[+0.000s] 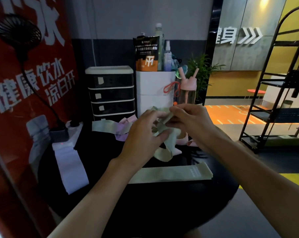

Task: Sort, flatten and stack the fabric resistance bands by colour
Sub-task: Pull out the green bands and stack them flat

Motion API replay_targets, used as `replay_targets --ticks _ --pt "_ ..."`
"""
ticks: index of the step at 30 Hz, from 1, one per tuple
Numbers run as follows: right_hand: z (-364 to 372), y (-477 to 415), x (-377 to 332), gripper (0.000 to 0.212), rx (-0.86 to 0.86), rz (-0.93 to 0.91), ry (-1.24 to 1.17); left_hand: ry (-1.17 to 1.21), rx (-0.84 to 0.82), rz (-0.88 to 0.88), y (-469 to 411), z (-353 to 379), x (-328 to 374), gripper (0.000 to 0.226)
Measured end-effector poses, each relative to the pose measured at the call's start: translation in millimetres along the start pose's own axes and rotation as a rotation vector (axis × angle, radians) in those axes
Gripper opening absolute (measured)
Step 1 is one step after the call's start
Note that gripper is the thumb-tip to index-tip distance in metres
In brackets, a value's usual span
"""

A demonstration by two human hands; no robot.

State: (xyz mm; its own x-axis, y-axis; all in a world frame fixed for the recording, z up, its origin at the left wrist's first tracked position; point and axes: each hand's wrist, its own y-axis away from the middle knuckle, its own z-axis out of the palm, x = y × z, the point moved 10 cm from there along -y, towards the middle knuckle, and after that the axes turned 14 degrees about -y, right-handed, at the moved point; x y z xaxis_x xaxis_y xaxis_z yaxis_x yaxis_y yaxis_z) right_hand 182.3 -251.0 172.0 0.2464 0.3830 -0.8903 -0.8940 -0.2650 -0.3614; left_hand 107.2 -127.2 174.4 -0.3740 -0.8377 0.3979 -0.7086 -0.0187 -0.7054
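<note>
Red banner [34, 79] at 9 o'clock reads 健康饮水 凉白开. Pouch [146, 54] at 12 shows a TM logo; its small print is illegible. Above the centre of the black round desk [162, 212], the left hand [145, 133] has its fingers curled round the crumpled green band [162, 153], and the right hand [191, 122] pinches its folded edge. Flat green band [171, 174] at 6, label unreadable. Lavender band [71, 169] flat at 8.

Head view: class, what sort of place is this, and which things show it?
Probably a gym or fitness studio: pale green fabric resistance bands lie flat on the round black table, an orange-and-black supplement powder pouch stands behind them, and orange lane-marked flooring lies beyond.
</note>
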Motion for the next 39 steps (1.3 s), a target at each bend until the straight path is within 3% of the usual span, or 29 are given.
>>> replay_targets --ticks 3,5,9,14,21,27,33,39 --pt "11 3 1 0.019 -0.048 0.039 -0.097 0.023 0.111 -0.008 -3 -17 -5 0.020" --pt "17 4 2 0.022 -0.118 0.021 -0.012 0.111 0.157 -0.078 -3 -28 -13 0.011" --pt "30 6 5 0.016 -0.234 0.003 0.175 0.329 0.168 -0.261 -3 -37 -27 0.014" --pt "37 8 39 0.019 -0.307 0.152 0.298 0.415 0.206 -0.313 -11 -49 -31 0.017" --pt "39 19 57 0.027 -0.328 0.239 0.220 0.488 0.354 -0.396 -17 -76 -48 0.010" --pt "26 27 52 0.030 -0.300 0.268 0.065 0.412 0.420 -0.418 -19 -96 -70 0.004" --pt "20 44 62 0.045 -0.390 0.420 -0.053 0.449 0.504 -0.506 -12 -109 -90 0.013" --pt "0 66 78 0.038 -0.380 0.506 -0.146 0.433 0.537 -0.530 -8 -113 -104 0.010"
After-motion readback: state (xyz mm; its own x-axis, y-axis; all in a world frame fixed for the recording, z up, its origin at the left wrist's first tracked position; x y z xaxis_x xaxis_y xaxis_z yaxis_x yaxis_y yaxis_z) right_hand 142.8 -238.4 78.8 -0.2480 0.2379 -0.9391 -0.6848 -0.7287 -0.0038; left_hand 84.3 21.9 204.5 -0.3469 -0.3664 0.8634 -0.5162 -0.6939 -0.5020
